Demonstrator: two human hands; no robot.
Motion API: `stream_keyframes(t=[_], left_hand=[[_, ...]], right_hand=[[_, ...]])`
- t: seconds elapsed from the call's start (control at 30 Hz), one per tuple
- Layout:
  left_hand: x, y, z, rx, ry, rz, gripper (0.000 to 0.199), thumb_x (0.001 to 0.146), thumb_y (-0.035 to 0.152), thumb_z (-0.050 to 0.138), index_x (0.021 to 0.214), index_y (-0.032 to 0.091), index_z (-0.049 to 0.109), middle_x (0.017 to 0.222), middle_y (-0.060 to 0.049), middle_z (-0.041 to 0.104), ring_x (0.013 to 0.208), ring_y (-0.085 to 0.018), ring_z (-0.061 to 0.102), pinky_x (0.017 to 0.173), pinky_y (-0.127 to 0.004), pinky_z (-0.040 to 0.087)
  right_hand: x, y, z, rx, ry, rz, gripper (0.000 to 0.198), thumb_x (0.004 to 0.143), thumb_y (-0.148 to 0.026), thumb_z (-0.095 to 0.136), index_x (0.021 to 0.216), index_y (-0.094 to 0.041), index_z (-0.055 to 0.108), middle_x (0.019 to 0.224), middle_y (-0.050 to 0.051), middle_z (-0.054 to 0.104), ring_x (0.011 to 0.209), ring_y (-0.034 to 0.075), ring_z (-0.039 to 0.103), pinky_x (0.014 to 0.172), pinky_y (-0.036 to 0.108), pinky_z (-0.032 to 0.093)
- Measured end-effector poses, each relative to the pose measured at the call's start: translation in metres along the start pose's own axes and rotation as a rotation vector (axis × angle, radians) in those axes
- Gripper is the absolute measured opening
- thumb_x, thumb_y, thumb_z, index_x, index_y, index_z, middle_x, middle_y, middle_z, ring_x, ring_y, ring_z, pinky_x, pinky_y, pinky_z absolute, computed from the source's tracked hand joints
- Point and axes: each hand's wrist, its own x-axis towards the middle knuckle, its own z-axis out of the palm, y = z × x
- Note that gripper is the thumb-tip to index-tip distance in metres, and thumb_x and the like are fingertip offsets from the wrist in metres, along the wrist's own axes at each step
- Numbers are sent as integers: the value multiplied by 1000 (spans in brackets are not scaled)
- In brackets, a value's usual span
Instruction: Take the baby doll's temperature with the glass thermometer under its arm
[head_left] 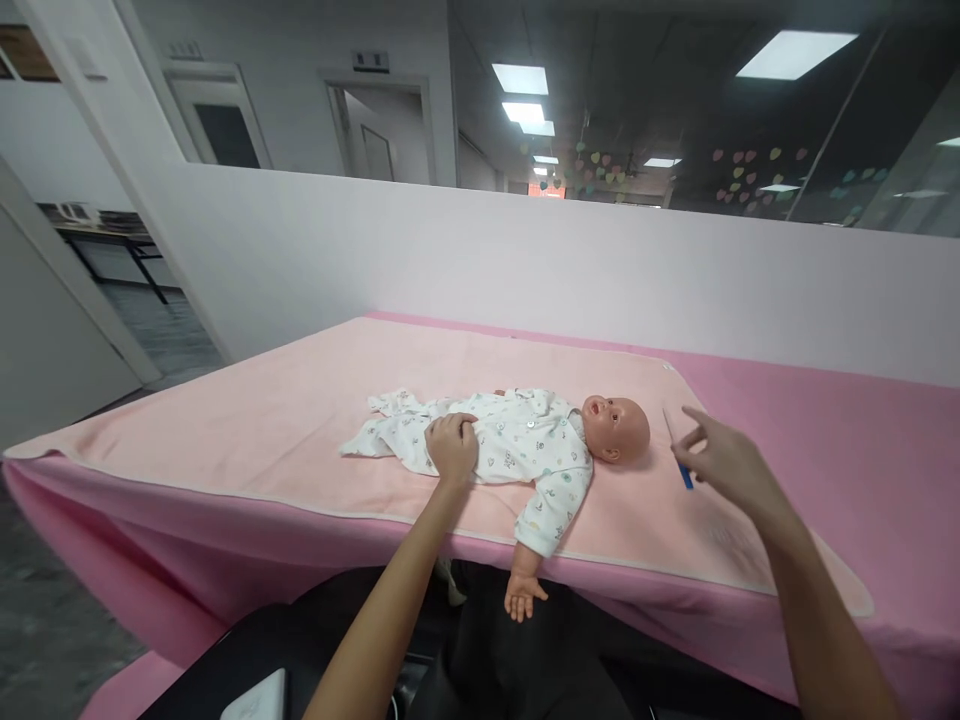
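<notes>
Slim blue-ended stick (685,477) right of head of bald doll (510,446), just left of fingertips of right hand (721,458), the nearer one; long axis near-far, far tip leaning left. Right index extended, apart from thumb; can't tell if pinching stick. Left hand (452,447) on doll's soft-looking printed outfit, fingers together, can't tell if gripping. Smooth rounded head, matte peach blanket (277,420).

No writing can be read; the dark sign (370,62) on the far wall (292,45) is too small.

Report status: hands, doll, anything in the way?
Left hand on doll. Right hand at blue-ended stick, grip unclear. Doll face-up on blanket. No obstruction visible.
</notes>
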Motion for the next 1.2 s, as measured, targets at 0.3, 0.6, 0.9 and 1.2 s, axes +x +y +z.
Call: stream_keyframes(t=[0.3, 0.6, 0.9, 1.2], left_hand=[[-2, 0, -1, -18, -15, -33, 24, 74, 12, 38, 68, 21, 59, 74, -2, 64, 81, -21, 54, 85, -37, 32], [-3, 2, -2, -46, -13, -33, 24, 74, 12, 38, 68, 21, 59, 74, -1, 64, 79, -20, 53, 85, -36, 32], [-2, 0, 0, -35, -9, -34, 24, 75, 12, 38, 68, 21, 59, 75, -2, 65, 79, -20, 55, 87, -36, 32], [-1, 0, 0, -28, -15, -31, 24, 74, 13, 38, 68, 22, 60, 74, -2, 64, 80, -21, 54, 86, -37, 31]], right_hand=[[-10, -64, 27, 992, 181, -310, 21, 77, -38, 58, 66, -21, 50, 52, -5, 54, 46, 13, 58, 47, 26, 49], [7, -66, -4, 870, -242, -406, 37, 80, -50, 48, 74, -17, 65, 58, 2, 62, 52, 14, 58, 50, 26, 47], [-4, -42, -7, 617, -315, -424, 30, 71, -43, 60, 53, -19, 59, 51, 1, 59, 48, 13, 52, 47, 24, 42], [-27, -45, 27, 1067, -329, -116, 38, 74, -47, 46, 52, -18, 55, 34, -2, 44, 33, 10, 41, 37, 23, 36]])
